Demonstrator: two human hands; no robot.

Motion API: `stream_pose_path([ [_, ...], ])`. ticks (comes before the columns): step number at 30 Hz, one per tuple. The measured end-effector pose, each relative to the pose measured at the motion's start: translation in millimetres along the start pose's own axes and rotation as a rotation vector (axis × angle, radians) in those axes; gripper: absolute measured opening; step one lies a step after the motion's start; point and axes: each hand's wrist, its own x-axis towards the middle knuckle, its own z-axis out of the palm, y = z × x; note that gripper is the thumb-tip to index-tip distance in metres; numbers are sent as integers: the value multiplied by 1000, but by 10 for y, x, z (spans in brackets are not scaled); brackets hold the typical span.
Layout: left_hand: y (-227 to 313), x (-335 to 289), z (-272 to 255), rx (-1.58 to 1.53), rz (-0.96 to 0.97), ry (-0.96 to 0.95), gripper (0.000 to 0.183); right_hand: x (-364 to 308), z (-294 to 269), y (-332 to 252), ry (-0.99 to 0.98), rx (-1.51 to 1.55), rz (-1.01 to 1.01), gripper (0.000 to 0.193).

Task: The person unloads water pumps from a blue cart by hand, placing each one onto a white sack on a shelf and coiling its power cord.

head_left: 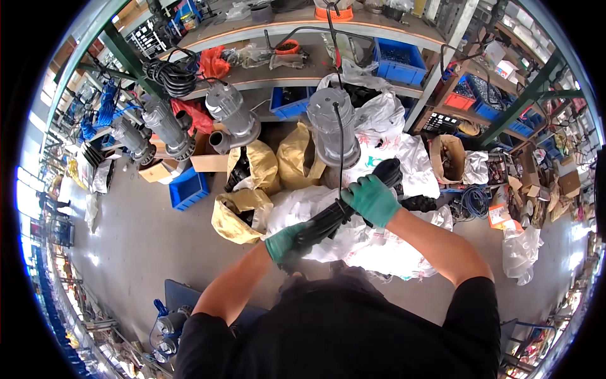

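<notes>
A long bundle of black cable (325,226) stretches slantwise between my hands, in front of my chest. My left hand (287,243), in a green glove, is wrapped round its lower left end. Higher up and to the right, my right hand (371,199), gloved the same way, grips the bundle near its upper end. A single black strand runs up from the bundle past a grey metal pump (332,126), which stands just beyond my hands. White plastic sacks (379,249) lie below and around the bundle.
More grey pumps (232,114) hang or stand at the left. Yellow sacks (257,163) holding dark parts and a blue bin (188,189) sit on the floor. Shelving (265,82) with blue bins runs along the far side. A cardboard box (447,158) stands at the right.
</notes>
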Motion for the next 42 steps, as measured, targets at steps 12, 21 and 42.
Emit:
stream_pose_path([
  [12, 602, -124, -24, 1552, 1068, 405, 67, 636, -777, 329, -772, 569, 143, 47],
  [21, 1174, -240, 166, 743, 73, 96, 53, 305, -401, 140, -114, -64, 231, 53],
  [42, 2976, 157, 1557, 1148, 1630, 466, 24, 1477, -3202, 1405, 308, -330, 460, 67],
])
